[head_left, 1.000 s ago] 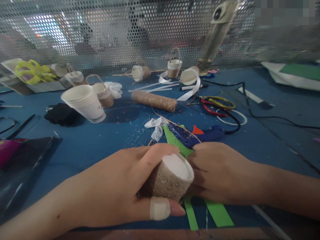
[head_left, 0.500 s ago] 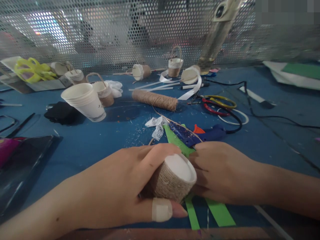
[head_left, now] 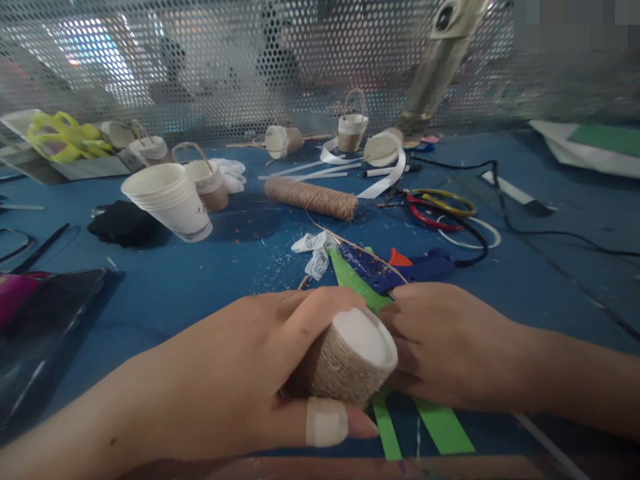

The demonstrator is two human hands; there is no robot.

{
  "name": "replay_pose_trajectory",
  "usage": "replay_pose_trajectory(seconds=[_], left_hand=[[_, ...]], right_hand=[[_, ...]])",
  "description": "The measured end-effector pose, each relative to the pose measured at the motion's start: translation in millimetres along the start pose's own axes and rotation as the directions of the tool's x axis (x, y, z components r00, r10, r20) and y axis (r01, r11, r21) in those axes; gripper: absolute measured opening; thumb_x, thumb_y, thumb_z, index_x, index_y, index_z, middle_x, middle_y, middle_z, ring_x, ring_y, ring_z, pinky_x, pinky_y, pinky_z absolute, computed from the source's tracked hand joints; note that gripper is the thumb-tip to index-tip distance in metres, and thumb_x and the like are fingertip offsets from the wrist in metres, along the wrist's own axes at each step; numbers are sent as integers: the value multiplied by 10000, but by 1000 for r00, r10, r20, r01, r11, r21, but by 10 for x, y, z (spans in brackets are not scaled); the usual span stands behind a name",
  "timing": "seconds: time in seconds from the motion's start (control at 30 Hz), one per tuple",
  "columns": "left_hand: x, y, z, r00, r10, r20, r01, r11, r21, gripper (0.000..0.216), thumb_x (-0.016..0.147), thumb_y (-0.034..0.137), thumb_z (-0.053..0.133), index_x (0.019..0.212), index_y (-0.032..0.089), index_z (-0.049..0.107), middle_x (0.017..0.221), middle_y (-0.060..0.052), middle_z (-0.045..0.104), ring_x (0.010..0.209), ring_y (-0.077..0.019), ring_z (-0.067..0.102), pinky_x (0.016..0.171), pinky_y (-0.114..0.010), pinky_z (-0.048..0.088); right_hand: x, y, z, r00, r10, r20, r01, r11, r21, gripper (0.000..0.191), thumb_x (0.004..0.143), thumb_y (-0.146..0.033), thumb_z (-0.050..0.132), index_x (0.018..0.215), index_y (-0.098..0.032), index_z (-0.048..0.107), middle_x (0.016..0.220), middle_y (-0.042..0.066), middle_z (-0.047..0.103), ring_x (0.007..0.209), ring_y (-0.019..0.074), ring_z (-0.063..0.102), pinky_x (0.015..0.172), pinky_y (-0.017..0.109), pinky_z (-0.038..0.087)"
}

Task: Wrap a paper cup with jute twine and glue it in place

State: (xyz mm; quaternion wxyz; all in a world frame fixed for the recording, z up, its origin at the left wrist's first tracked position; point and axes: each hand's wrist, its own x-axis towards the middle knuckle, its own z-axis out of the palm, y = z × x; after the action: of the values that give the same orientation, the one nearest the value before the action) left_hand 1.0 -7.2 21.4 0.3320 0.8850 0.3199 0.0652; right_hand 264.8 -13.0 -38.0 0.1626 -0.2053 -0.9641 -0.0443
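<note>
A twine-wrapped paper cup (head_left: 345,367) lies tilted, its white round base facing up and to the right. My left hand (head_left: 260,367) is wrapped round it, with a bandage on the thumb. Close against the cup's right side is my right hand (head_left: 450,343), its fingers curled in; whatever they hold is hidden. Green paper strips (head_left: 445,427) lie beneath both hands. Just beyond my right hand lies a blue glue gun (head_left: 425,268) with an orange trigger, a strand of twine across it. Crumpled white lace (head_left: 317,253) rests by its tip.
A roll of twine (head_left: 310,198) lies behind. Stacked paper cups (head_left: 167,200) lean at the left, near small handled baskets (head_left: 210,187). Yellow- and red-handled pliers (head_left: 440,207) and a black cable (head_left: 505,213) are on the right. A perforated metal screen (head_left: 215,67) closes the back.
The cup and both hands have shifted very slightly to the right in view. The grip looks the same.
</note>
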Motion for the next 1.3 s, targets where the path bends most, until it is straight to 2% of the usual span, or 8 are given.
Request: replay_pose_trajectory(seconds=[0.2, 0.43, 0.7, 0.93, 1.1, 1.3], left_hand=[[-14, 0, 22, 1000, 3, -4, -3, 1000, 16, 503, 985, 586, 729, 1373, 313, 562, 1265, -1, 788, 1056, -258, 776, 794, -330, 573], [-21, -2, 21, 1000, 5, -15, -5, 1000, -10, 550, 967, 569, 766, 1400, 305, 553, 1243, 17, 789, 1054, -241, 770, 823, -326, 567], [-7, 6, 13, 1000, -16, 5, 16, 1000, -1, 544, 979, 561, 753, 1415, 306, 553, 1230, 5, 790, 1052, -257, 773, 804, -335, 561], [-25, 0, 4, 1000, 6, -4, -6, 1000, 10, 539, 976, 548, 764, 1404, 294, 555, 1224, 4, 793, 1040, -253, 768, 811, -338, 559], [-7, -2, 13, 1000, 18, -7, -18, 1000, 1, 535, 981, 565, 751, 1406, 307, 555, 1243, 11, 793, 1065, -258, 767, 808, -338, 562], [-8, 6, 17, 1000, 16, -8, -16, 999, 36, 570, 979, 633, 713, 1411, 287, 579, 1296, -48, 798, 1079, -312, 785, 793, -382, 596]], right_hand=[[-5, 1, 11, 1000, -5, 20, 5, 1000, 0, 390, 1074, -231, 542, 687, -245, 495, 629, -55, 588, 548, 181, 375, 600, 388, 186], [-40, 11, 46, 998, 1, 57, -1, 1000, 8, 297, 1089, -243, 528, 796, -245, 576, 672, -62, 605, 570, 171, 392, 625, 397, 155], [-31, 9, 24, 991, 25, 130, -28, 999, 19, 383, 1127, -273, 445, 760, -258, 552, 691, -39, 642, 570, 200, 374, 617, 400, 130], [-54, 16, 46, 995, 15, 96, -15, 1000, 3, 425, 1149, -303, 386, 746, -274, 517, 673, -51, 606, 576, 217, 404, 614, 408, 161], [-34, 2, 20, 999, 8, 34, -8, 1000, 19, 417, 1139, -260, 412, 742, -252, 540, 669, -51, 613, 562, 188, 363, 618, 399, 164], [-11, 2, -13, 999, 28, 18, -28, 999, 23, 397, 1126, -224, 425, 750, -243, 550, 643, -52, 592, 549, 175, 349, 610, 398, 181]])
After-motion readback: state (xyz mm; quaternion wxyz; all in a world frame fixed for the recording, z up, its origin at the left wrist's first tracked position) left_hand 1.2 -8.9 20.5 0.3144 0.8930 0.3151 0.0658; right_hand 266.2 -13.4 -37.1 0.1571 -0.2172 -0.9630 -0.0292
